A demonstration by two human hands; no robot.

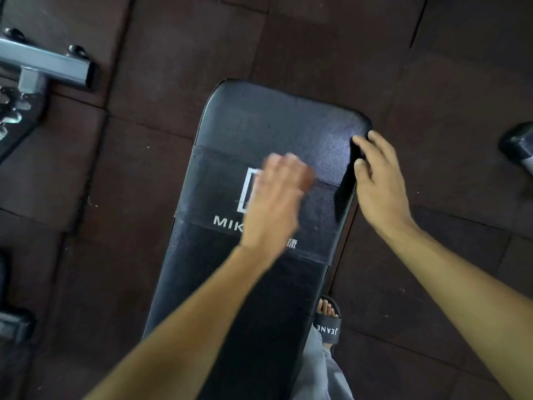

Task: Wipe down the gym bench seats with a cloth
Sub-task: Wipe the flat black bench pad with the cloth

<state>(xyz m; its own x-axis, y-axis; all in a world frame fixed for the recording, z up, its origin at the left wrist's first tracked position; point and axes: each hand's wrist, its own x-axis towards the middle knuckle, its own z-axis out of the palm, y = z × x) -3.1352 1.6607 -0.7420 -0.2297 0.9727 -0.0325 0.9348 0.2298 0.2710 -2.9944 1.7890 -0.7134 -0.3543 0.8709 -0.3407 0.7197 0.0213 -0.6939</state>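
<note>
A black padded gym bench (pixel 268 125) runs from the bottom of the view up to the centre, with a white logo and letters partly under my left hand. My left hand (pixel 274 200) is blurred with motion over the logo; its fingers look loosely curled and nothing shows in it. At the bench's right edge, my right hand (pixel 377 180) pinches a dark cloth (pixel 344 192) between thumb and fingers. The cloth lies as a narrow black strip along that edge, and I can barely tell it from the pad.
Dark rubber floor tiles (pixel 432 67) surround the bench. A grey metal machine frame (pixel 43 64) with bolts stands at the upper left. A dumbbell end (pixel 519 145) shows at the right edge. My foot in a black slide sandal (pixel 327 321) stands beside the bench's right side.
</note>
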